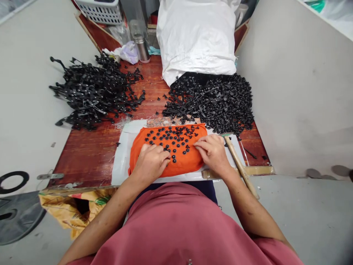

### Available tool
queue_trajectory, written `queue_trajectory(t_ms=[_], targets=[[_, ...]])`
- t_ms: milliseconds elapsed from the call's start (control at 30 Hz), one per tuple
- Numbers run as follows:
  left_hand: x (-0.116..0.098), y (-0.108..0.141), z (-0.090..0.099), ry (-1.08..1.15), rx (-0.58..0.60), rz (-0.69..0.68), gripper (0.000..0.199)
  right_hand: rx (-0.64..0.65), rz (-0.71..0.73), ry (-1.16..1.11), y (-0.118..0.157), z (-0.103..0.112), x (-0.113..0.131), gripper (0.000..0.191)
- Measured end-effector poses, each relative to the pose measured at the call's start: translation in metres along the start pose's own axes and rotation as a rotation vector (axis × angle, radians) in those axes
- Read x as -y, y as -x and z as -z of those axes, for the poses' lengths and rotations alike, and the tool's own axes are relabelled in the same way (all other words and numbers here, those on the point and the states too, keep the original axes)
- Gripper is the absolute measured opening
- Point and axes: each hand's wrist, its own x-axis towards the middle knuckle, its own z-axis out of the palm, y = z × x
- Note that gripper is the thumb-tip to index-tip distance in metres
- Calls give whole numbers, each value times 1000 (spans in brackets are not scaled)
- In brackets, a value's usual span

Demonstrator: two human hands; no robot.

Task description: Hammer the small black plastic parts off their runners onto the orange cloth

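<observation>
An orange cloth (184, 162) lies at the table's front edge with many small round black parts (174, 156) spread over it. My left hand (152, 162) rests on the cloth's left side, fingers curled and closed near several black parts; what they hold, if anything, is hidden. Over the cloth's right side, my right hand (211, 150) has its thumb and forefinger pinched together beside a few black parts. Anything between those fingertips is too small to name.
Black part heaps stand at the back left (93, 92) and back right (217, 103), below a white sack (198, 40). A wooden-handled hammer (241, 167) lies right of my right hand. Behind are a steel flask (142, 49) and a white basket (102, 13).
</observation>
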Motion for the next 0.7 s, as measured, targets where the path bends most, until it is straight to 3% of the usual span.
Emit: queue_trajectory(t_ms=[167,367,533,700], targets=[[0,10,4,16,28,21,18,48,66,20,6,-9,12,21],[1,8,5,112,-28,42,20,86,38,-4,3,-18,22,18],[-10,-17,1,128,-74,17,18,65,11,-56,13,-16,23,13],[-31,-44,-10,23,-39,-54,18,6,-24,-42,4,-10,10,15]])
